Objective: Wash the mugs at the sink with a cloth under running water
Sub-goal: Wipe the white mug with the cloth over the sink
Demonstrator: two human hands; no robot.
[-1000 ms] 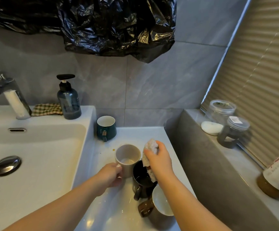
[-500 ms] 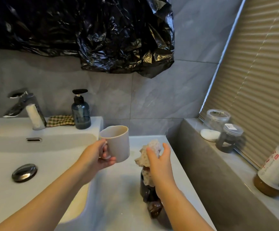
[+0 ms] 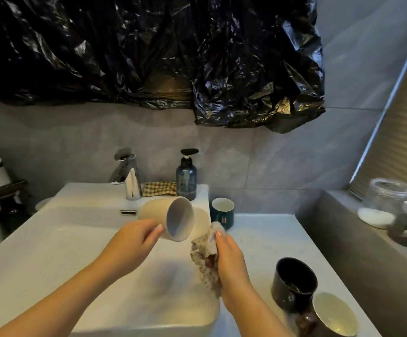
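Note:
My left hand [image 3: 134, 242] holds a beige mug [image 3: 167, 218] tipped on its side over the white sink [image 3: 51, 251], its mouth turned toward me and to the right. Just right of it, my right hand [image 3: 229, 259] grips a patterned cloth [image 3: 206, 256] that hangs down over the basin's right edge. A dark green mug [image 3: 222, 212] stands upright on the counter behind the cloth. A black mug [image 3: 293, 283] and a brown mug with a white inside [image 3: 333, 314] stand at the near right. The chrome tap [image 3: 128, 176] shows no water running.
A blue soap pump bottle [image 3: 186, 176] and a checked cloth [image 3: 158, 188] sit on the sink's back rim. Glass jars [image 3: 389, 198] and a white dish [image 3: 376, 217] stand on the grey ledge at right. A dark spray bottle [image 3: 5, 203] is at left.
My left hand lifted the beige mug off the counter, carried it left over the basin and tipped it sideways. My right hand followed with the cloth. The view swung left.

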